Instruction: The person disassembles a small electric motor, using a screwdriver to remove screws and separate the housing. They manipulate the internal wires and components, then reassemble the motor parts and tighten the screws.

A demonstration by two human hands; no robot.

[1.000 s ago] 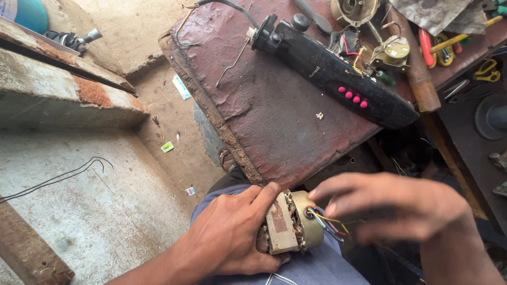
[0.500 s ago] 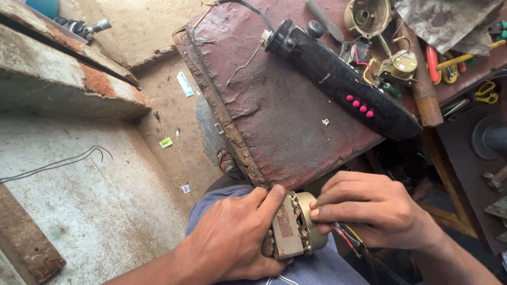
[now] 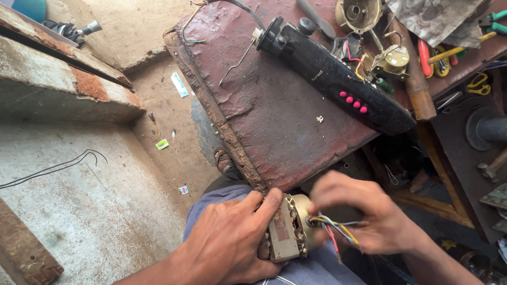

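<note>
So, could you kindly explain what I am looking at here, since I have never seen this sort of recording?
One camera, worn on a person's head, looks down at their two bare hands. The left hand grips a small metal motor with copper windings on the lap. The right hand, blurred, pinches the motor's bundle of coloured wires. Above is a worn dark-red wooden board bearing a long black plastic housing with pink buttons, a brass-coloured round part and assorted tools.

- Soft, even daylight; shadows are faint.
- The right hand [image 3: 369, 216] smears with motion blur.
- Wide-angle distortion bends the edges.
- No strong glare.
</note>
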